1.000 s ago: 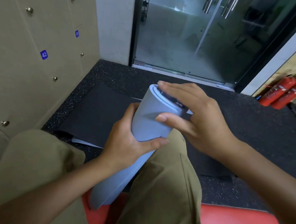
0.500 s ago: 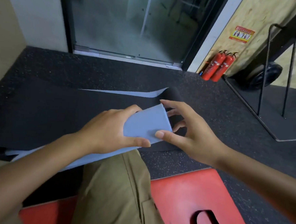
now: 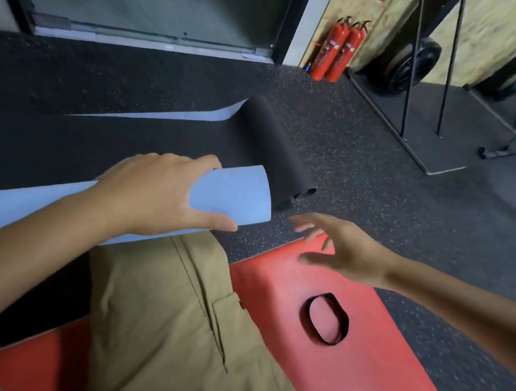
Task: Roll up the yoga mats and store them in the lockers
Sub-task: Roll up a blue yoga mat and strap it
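A rolled light-blue yoga mat (image 3: 235, 193) lies across my knee, pointing right. My left hand (image 3: 156, 191) grips it near its right end, thumb underneath. My right hand (image 3: 335, 246) hovers to the right of the roll, apart from it, fingers spread and holding nothing. A black yoga mat (image 3: 163, 140) with a light-blue underside lies partly unrolled on the floor beyond, its right end curled into a loose roll (image 3: 281, 154). No lockers are in view.
I sit on a red padded box (image 3: 362, 340) with an oval handle hole. Two red fire extinguishers (image 3: 337, 51) stand by the glass door (image 3: 160, 2). A black metal rack (image 3: 426, 85) and a wheel stand at the right.
My view swung right, away from the lockers. The blue roll tipped from upright to lying sideways. My right hand let go of the roll's end and moved away to the right.
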Demonstrator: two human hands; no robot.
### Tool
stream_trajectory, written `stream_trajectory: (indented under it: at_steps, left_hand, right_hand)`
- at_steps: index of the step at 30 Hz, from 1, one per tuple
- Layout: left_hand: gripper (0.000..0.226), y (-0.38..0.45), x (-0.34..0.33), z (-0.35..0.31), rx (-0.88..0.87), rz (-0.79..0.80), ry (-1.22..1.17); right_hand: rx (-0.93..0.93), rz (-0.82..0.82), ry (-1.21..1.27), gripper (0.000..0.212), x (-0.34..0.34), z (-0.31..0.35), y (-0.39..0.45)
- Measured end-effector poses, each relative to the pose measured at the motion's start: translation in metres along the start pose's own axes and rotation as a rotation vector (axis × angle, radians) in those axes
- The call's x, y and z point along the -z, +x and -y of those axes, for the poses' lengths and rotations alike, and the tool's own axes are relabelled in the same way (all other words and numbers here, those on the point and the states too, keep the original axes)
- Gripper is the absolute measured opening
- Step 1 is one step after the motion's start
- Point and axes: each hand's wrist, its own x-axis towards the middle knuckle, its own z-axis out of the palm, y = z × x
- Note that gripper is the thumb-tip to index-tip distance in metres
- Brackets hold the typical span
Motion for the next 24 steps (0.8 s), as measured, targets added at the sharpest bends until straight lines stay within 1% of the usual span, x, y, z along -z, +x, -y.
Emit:
stream_trajectory:
  at_steps: [2,4,6,11,13,17,20,21,24]
  left_hand:
    - [0.093,0.002,0.000,-0.002,-0.004,0.010,0.008]
    - [0.095,0.002,0.000,-0.003,-0.017,0.014,0.019]
    - [0.097,0.003,-0.002,-0.002,-0.024,0.008,0.026]
    - [0.098,0.002,-0.003,0.001,-0.029,-0.004,0.043]
    - [0.096,0.000,-0.003,0.003,-0.024,-0.016,0.039]
    - [0.091,-0.006,-0.003,0.005,-0.012,-0.037,0.024]
    - [0.088,-0.011,-0.003,0.006,-0.012,-0.059,0.021]
    - [0.087,-0.012,-0.003,0.006,-0.011,-0.066,0.016]
    - [0.086,-0.013,-0.003,0.007,-0.004,-0.081,0.001]
  right_hand:
    - [-0.056,0.102,-0.134,0.059,-0.010,-0.024,-0.009]
    - [-0.120,0.208,-0.219,0.059,-0.017,-0.041,-0.018]
    - [-0.174,0.273,-0.301,0.052,-0.023,-0.055,-0.024]
    - [-0.293,0.276,-0.297,0.015,-0.052,-0.069,-0.043]
    - [-0.313,0.275,-0.301,0.011,-0.069,-0.071,-0.049]
    - [-0.297,0.233,-0.267,0.018,-0.092,-0.078,-0.057]
    - [-0.276,0.136,-0.178,0.030,-0.101,-0.079,-0.063]
    - [-0.270,0.111,-0.159,0.035,-0.104,-0.078,-0.065]
    - [-0.293,0.109,-0.141,0.056,-0.112,-0.079,-0.069]
